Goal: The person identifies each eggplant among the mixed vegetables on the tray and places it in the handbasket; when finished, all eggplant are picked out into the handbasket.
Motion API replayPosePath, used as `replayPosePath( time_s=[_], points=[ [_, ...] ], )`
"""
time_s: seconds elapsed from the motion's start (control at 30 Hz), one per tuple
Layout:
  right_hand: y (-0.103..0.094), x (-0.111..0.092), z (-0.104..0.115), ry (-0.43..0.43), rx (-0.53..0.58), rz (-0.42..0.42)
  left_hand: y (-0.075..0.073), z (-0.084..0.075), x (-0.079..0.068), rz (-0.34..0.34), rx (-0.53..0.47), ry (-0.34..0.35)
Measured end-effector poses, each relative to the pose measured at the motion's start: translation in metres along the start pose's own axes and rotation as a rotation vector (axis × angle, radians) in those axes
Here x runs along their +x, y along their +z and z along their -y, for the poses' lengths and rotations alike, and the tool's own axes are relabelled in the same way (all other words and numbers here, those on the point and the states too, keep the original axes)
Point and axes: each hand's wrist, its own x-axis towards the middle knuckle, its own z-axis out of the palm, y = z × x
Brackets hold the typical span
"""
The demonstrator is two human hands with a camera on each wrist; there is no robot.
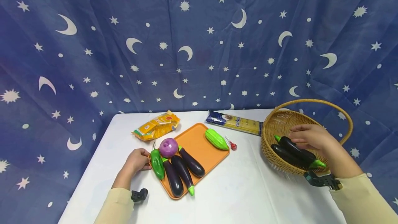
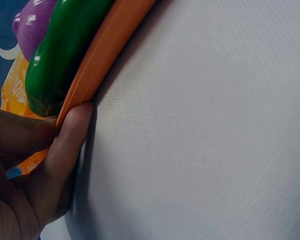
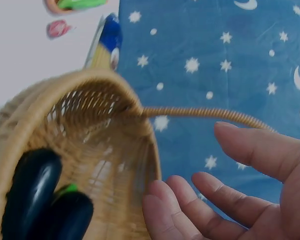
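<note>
My left hand [image 1: 136, 160] pinches the rim of the orange tray [image 2: 102, 62] between thumb and finger at its left corner. On that tray lie a green pepper [image 1: 157, 164], a purple onion [image 1: 169, 147], three eggplants [image 1: 191, 162] and a light-green ridged vegetable [image 1: 216, 139]. My right hand [image 1: 311, 137] hovers over the wicker basket [image 1: 276, 122], its fingers loosely spread and holding nothing. Two dark eggplants [image 3: 32, 192] lie inside the basket, below and beside that hand. The basket's arched handle [image 3: 200, 114] rises behind the fingers in the right wrist view.
An orange-yellow packet [image 1: 157, 126] lies behind the tray's left side. A long pack of pasta [image 1: 236, 122] lies along the back edge, its end against the basket. A red lollipop [image 1: 233, 146] rests just right of the tray. A blue star-patterned curtain [image 1: 199, 44] hangs behind the table.
</note>
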Motion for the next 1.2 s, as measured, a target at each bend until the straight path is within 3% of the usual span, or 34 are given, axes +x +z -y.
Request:
replayPosePath(
  time_s=[0.43, 0.6, 0.73, 1.2],
  points=[
    [0.044, 0.009, 0.045, -0.130, 0.028, 0.068, 0.000, 0.001, 0.001, -0.006, -0.008, 0.008],
    [0.062, 0.016, 0.059, -0.120, -0.010, 0.048, 0.001, 0.001, 0.001, -0.011, 0.000, 0.011],
    [0.079, 0.023, 0.069, -0.110, 0.021, 0.043, 0.001, 0.001, 0.000, -0.016, 0.011, 0.013],
    [0.141, 0.044, 0.084, -0.142, 0.050, 0.132, 0.000, 0.001, 0.000, -0.012, 0.007, 0.005]
  ],
)
